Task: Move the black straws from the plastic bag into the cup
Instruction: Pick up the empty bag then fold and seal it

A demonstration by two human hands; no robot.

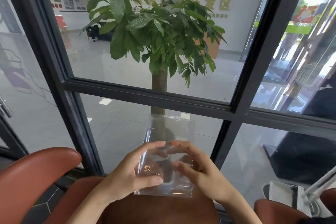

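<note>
Hands, left hand (131,171) and right hand (196,167), grip a clear plastic bag (169,132) between them, seemingly emptied; no straws or cup visible.

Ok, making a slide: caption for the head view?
Both hands hold a clear bag upright before a window.

Clear, glossy, crinkled plastic bag (168,152); smooth, shiny reddish-brown leather-like seats (36,167); dark matt metal window frame (145,94)
</note>
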